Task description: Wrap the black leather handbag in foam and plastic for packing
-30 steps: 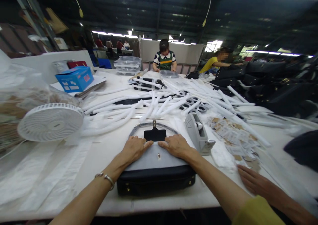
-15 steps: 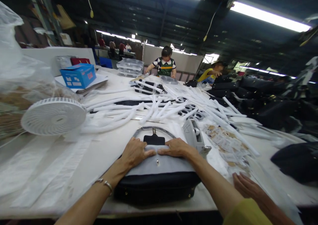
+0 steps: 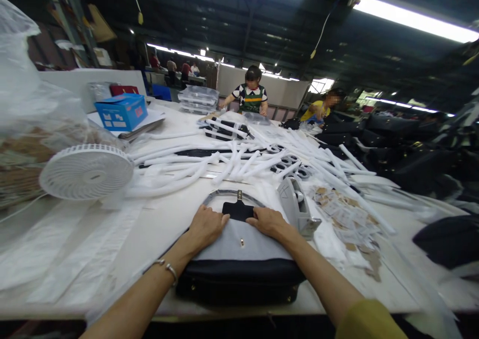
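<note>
Under left grip (image 3: 208, 225) and right grip (image 3: 268, 221), black-and-grey bag (image 3: 240, 261), both holding its far edge.

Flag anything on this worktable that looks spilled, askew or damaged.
The small packets lie in a loose, overlapping heap right of the tape dispenser, as if spilled. No damage stands out on the handbag.

Left hand (image 3: 207, 225), right hand (image 3: 270, 222): thumbs (image 3: 225, 220) now wider apart. Co-worker's hand gone from beside packets (image 3: 348, 211), right of fingers (image 3: 262, 212).
</note>
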Demonstrator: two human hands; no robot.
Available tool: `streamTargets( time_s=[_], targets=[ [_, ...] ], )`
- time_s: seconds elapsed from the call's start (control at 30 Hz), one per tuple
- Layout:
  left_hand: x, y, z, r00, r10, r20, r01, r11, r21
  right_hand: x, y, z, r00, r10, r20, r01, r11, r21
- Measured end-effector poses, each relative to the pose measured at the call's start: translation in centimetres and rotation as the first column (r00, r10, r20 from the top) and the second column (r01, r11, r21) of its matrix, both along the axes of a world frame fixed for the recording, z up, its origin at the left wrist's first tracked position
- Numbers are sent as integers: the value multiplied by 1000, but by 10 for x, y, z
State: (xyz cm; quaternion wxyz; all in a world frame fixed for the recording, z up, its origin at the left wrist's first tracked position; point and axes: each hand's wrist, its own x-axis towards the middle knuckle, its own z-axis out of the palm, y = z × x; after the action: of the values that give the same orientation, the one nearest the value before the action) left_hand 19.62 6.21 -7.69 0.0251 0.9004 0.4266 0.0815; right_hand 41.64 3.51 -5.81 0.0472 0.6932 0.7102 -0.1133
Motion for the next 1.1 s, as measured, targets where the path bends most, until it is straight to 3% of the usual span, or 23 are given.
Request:
streamTargets(
  time_s=[0.2, 0.27, 0.37, 0.43, 0.63, 0.8, 0.93, 1.1],
  targets=[
    [-3, 0, -2, 995, 11, 96, -19, 996, 90, -5, -4, -4, 992, 68, 102, -89, 973, 211],
    [-4, 0, 2, 987, -118, 113, 107, 989, 104, -4, -5, -8, 992, 74, 107, -99, 963, 251],
    [-5, -3, 7, 924, -368, 102, 365, 930, 47, -2, -6, -13, 993, 62, 105, -92, 947, 309],
    [-5, -6, 9, 895, -433, 112, 435, 900, 0, -1, -7, -14, 993, 59, 100, -91, 929, 359],
    [-3, -10, 8, 925, -348, 152, 359, 932, -53, -4, -9, -13, 987, 151, 62, -162, 861, 481],
    [-2, -6, 0, 945, -278, 172, 296, 951, -91, -8, -4, -19, 967, 247, -66, -175, 828, 533],
    [-3, -5, -4, 948, -247, 202, 272, 956, -108, -4, 5, -24, 953, 207, -223, -57, 841, 538],
    [-4, -5, -4, 943, -248, 223, 278, 954, -115, 2, 18, -23, 926, 118, -359, 60, 891, 450]
  ],
)
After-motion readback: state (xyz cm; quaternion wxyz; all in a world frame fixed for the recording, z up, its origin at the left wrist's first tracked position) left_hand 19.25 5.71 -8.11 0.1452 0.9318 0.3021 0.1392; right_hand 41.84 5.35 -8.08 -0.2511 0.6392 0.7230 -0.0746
